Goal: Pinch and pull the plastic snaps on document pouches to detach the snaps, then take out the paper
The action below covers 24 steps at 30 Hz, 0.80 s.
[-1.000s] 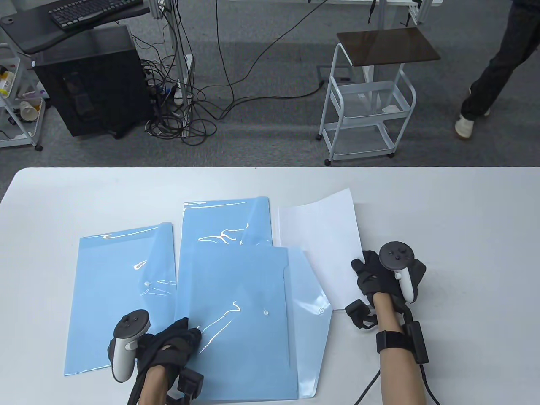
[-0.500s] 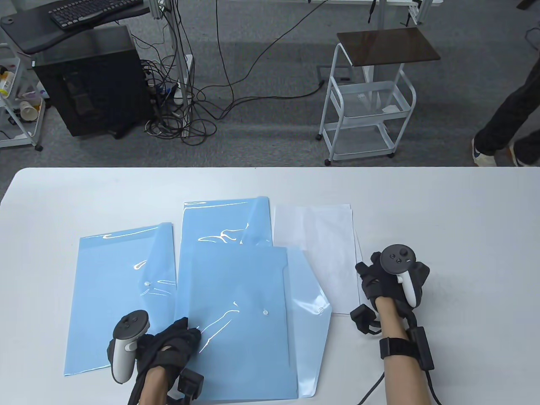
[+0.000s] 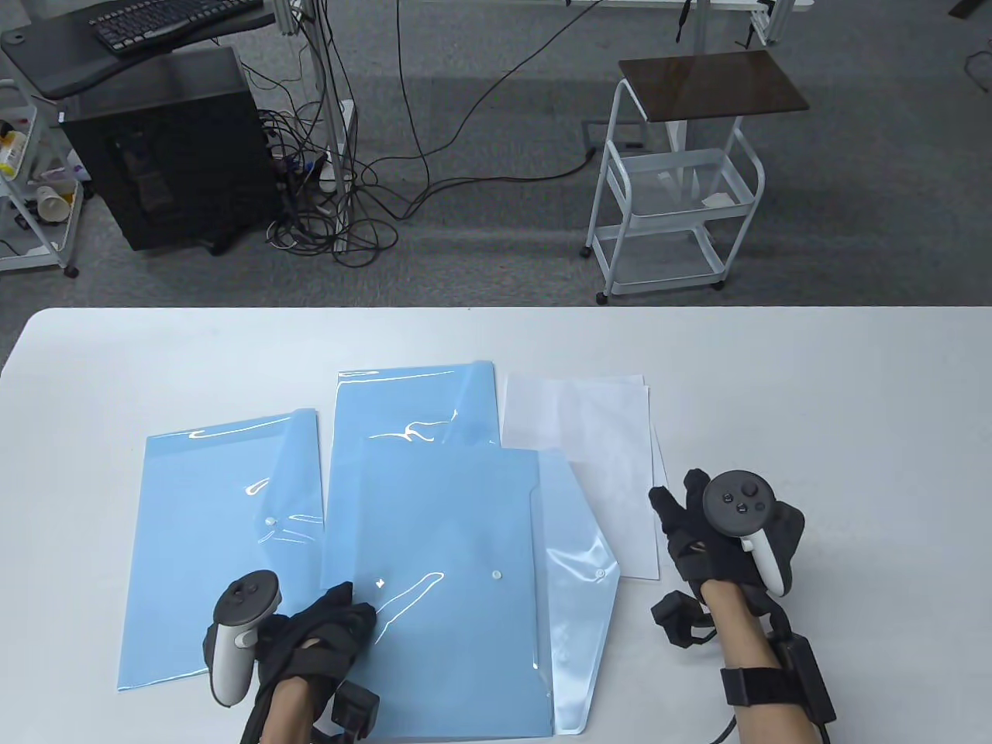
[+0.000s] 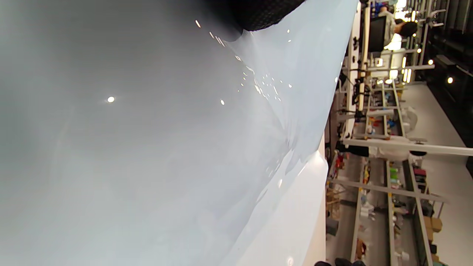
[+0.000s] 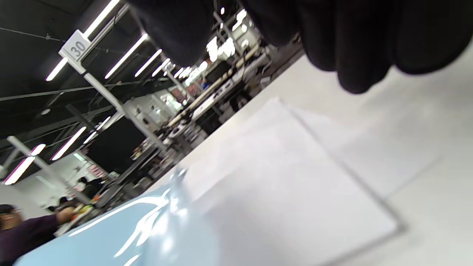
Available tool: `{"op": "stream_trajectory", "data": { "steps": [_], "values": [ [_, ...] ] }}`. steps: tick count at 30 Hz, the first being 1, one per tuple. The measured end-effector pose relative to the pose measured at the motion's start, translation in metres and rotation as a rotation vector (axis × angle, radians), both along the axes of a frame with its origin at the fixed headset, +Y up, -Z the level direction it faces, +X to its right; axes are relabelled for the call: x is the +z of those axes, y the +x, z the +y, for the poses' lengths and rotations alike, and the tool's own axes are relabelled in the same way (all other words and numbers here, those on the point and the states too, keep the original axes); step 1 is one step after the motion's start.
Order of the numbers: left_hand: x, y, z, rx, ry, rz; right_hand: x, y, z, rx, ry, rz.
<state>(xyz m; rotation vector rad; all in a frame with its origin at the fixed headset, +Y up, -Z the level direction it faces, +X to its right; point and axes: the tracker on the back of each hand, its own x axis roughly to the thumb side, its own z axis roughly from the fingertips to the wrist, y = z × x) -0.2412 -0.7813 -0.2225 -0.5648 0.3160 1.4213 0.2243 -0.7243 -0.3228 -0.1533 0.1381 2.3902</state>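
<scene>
**Front pouch unsnapped; paper out on the worktop**

Left hand [image 3: 314,635]: lies on the near left corner of the front pouch [image 3: 442,581], fingers spread flat against the plastic and gripping nothing. In the left wrist view a dark gloved fingertip [image 4: 258,14] touches the glossy pouch surface at the top edge; the rest of that hand is out of view.

Right hand [image 3: 701,535]: fingers extended and relaxed, holding nothing. It sits just beside the right edge of the paper stack [image 3: 597,457]; whether a fingertip touches the sheets cannot be told. In the right wrist view the gloved fingers [image 5: 354,44] hang above the white sheets [image 5: 288,177].

Outward from the left hand: the front pouch extends away from the fingers, its flap [image 3: 577,612] folded out on the side towards the right hand. One snap half [image 3: 497,575] shows on the pouch body, the other [image 3: 601,573] on the flap, well apart.

A second pouch [image 3: 415,407] lies beyond the front pouch, partly covered by it. A third pouch [image 3: 225,527] lies directly ahead of the left hand, overlapped by the front pouch, its snap [image 3: 270,522] visible.

The paper stack lies flat on the worktop [image 3: 852,387], between the pouches and the right hand, touching the flap's edge.
</scene>
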Motion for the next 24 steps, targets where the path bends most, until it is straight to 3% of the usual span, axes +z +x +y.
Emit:
{"op": "stream_trajectory", "data": {
  "steps": [6,14,24],
  "values": [
    [0.001,0.001,-0.001,0.010,0.012,-0.007,0.020,-0.019,-0.012,-0.202,-0.133,0.136],
    [0.001,0.002,-0.003,-0.012,0.008,-0.009,0.032,-0.032,-0.025,-0.377,-0.202,0.174],
    [-0.001,0.006,-0.008,-0.066,-0.007,-0.023,0.039,-0.078,-0.015,-0.373,-0.186,0.405]
  ]
}}
